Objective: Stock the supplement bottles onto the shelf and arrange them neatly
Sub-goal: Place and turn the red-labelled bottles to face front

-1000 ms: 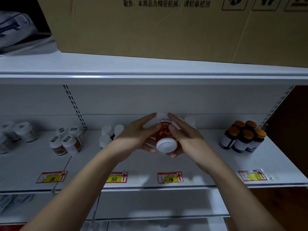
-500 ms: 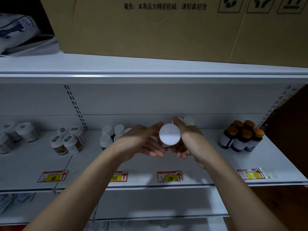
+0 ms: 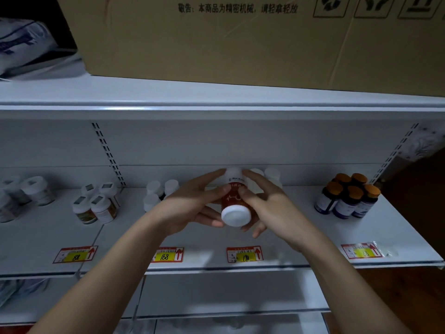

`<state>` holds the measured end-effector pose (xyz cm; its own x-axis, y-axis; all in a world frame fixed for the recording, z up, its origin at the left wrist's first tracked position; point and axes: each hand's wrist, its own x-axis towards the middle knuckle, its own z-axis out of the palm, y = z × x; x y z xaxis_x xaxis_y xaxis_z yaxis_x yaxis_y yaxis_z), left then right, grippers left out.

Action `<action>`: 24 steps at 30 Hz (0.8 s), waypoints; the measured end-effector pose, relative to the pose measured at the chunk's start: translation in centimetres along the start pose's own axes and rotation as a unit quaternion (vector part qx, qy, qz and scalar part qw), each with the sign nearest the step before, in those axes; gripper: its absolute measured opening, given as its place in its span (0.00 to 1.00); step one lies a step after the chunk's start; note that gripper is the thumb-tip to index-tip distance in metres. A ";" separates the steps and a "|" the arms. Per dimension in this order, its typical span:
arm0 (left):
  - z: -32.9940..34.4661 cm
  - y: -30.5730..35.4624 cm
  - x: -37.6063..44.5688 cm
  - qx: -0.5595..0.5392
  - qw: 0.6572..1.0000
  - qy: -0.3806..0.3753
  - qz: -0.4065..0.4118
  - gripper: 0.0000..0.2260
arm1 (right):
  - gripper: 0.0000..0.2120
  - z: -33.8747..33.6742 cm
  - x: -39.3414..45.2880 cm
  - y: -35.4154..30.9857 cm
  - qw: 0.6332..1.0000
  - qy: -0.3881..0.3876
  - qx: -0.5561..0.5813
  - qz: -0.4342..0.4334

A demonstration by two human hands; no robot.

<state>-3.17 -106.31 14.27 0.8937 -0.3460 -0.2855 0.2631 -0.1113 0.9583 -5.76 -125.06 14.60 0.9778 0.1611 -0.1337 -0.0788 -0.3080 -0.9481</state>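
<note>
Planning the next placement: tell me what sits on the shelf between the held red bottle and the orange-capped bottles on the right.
In the head view, only bare white shelf lies between the red bottle, gripped by both hands, and the orange-capped bottles; two white-capped bottles stand further back.

Dim light falls on a white metal shelf unit point(image 3: 216, 97) with slotted uprights point(image 3: 107, 153). A cardboard box point(image 3: 240, 39) sits on top of it; brown floor point(image 3: 419, 213) shows to its right.

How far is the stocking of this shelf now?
Done: groups of bottles stand on the shelf, such as the orange-capped bottles. In hand: the left hand and right hand hold a red-labelled bottle tilted, not yet set down. Left: placing it, probably beside the white-capped bottles.
</note>
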 end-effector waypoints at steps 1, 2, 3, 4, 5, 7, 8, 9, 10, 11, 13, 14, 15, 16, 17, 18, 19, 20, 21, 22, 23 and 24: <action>-0.2 -0.1 0.0 -0.006 1.000 -0.003 0.003 0.32 | 0.26 0.1 0.0 0.2 1.000 -0.007 0.003 -0.006; -0.3 -0.1 0.1 -0.010 1.000 -0.008 0.006 0.34 | 0.29 0.2 0.1 0.4 1.000 -0.010 0.012 -0.011; -0.5 -0.2 0.1 -0.014 1.000 -0.014 0.010 0.35 | 0.31 0.3 0.2 0.6 1.000 -0.009 0.026 -0.013; -0.6 -0.3 0.1 -0.018 0.999 -0.023 0.015 0.35 | 0.32 0.4 0.4 0.7 0.999 -0.008 0.043 -0.015; -0.7 -0.4 0.2 -0.021 0.999 -0.031 0.021 0.34 | 0.32 0.4 0.5 0.9 0.998 -0.009 0.054 -0.021; -0.9 -0.4 0.2 -0.025 0.998 -0.044 0.035 0.32 | 0.28 0.6 0.7 1.2 0.997 -0.008 0.055 -0.046; -1.0 -0.4 0.3 -0.027 0.998 -0.049 0.042 0.31 | 0.26 0.7 0.9 1.4 0.997 -0.007 0.055 -0.062; -1.0 -0.5 0.3 -0.030 0.997 -0.050 0.047 0.30 | 0.26 0.8 1.0 1.6 0.996 -0.007 0.056 -0.075; -1.1 -0.5 0.3 -0.033 0.997 -0.048 0.052 0.31 | 0.27 0.8 1.1 1.8 0.995 -0.006 0.055 -0.087; -1.1 -0.5 0.3 -0.037 0.997 -0.046 0.056 0.31 | 0.27 0.9 1.2 2.0 0.994 -0.004 0.055 -0.095; -1.2 -0.7 0.5 -0.045 0.996 -0.042 0.060 0.32 | 0.27 1.0 1.3 2.3 0.992 -0.001 0.067 -0.105; -1.2 -0.7 0.5 -0.046 0.996 -0.039 0.062 0.32 | 0.27 1.0 1.4 2.3 0.992 -0.001 0.073 -0.107; -1.2 -0.8 0.6 -0.046 0.996 -0.037 0.063 0.32 | 0.27 1.0 1.4 2.4 0.991 -0.002 0.075 -0.107; -1.2 -0.8 0.6 -0.046 0.996 -0.036 0.064 0.31 | 0.27 1.0 1.4 2.4 0.991 -0.003 0.076 -0.108; -1.2 -0.8 0.6 -0.047 0.996 -0.034 0.065 0.31 | 0.27 1.0 1.4 2.4 0.991 -0.004 0.076 -0.108; -1.2 -0.8 0.6 -0.045 0.996 -0.034 0.065 0.30 | 0.27 1.0 1.4 2.4 0.991 -0.005 0.078 -0.109; -1.1 -0.8 0.6 -0.041 0.996 -0.032 0.066 0.30 | 0.27 1.0 1.5 2.5 0.991 -0.005 0.077 -0.109; -1.1 -0.8 0.6 -0.037 0.997 -0.030 0.067 0.29 | 0.27 1.0 1.5 2.6 0.991 -0.005 0.076 -0.108; -1.0 -0.8 0.6 -0.032 0.997 -0.026 0.067 0.28 | 0.27 1.1 1.6 2.7 0.991 -0.005 0.076 -0.106; -0.9 -0.8 0.6 -0.029 0.997 -0.020 0.066 0.27 | 0.27 1.1 1.7 2.8 0.992 -0.005 0.075 -0.103; -0.9 -0.9 0.7 -0.025 0.997 -0.014 0.065 0.26 | 0.27 1.2 1.7 3.0 0.992 -0.005 0.075 -0.101; -0.8 -1.0 0.8 -0.023 0.998 -0.008 0.063 0.24 | 0.27 1.4 1.8 3.2 0.992 -0.004 0.074 -0.100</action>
<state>-2.42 -105.75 13.13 0.9150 -0.3693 -0.1624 0.1653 -0.0239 0.9860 -4.50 -124.49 10.91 0.9755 0.2118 0.0595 0.0882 -0.1288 -0.9877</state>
